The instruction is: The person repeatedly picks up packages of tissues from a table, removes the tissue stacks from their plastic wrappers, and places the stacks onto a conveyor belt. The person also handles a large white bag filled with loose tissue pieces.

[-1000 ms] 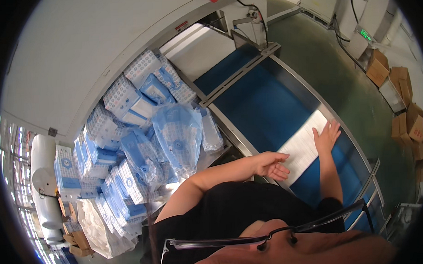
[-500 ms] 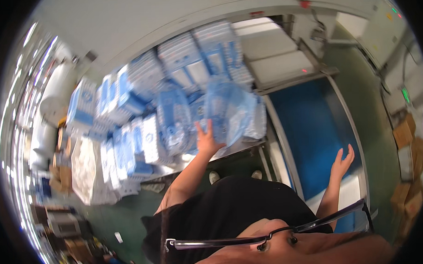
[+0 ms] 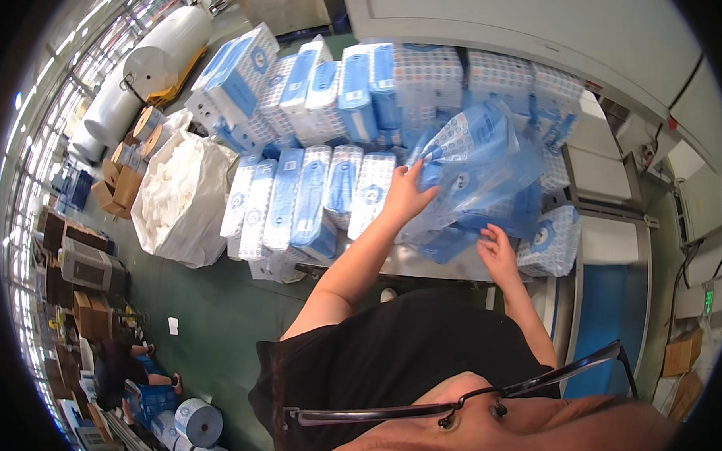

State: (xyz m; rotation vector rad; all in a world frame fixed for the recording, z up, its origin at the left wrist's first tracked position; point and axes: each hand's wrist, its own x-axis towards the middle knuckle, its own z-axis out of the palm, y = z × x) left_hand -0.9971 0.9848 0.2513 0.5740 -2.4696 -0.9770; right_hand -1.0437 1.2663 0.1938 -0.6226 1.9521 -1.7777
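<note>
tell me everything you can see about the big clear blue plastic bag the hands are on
The big translucent blue plastic bag is printed with small round marks, crumpled and limp, looking empty. It lies tilted against the stacked blue-and-white wrapped packs on the metal table. The left hand grips its left edge; the right hand touches its lower edge.

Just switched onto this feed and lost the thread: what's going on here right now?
A person stands at a metal table stacked with blue-and-white wrapped packs. The left hand grips the edge of a big, loose blue plastic bag lying among the packs, and the right hand touches the bag's lower edge. To the left, on the green floor, a large white sack stands open.
</note>
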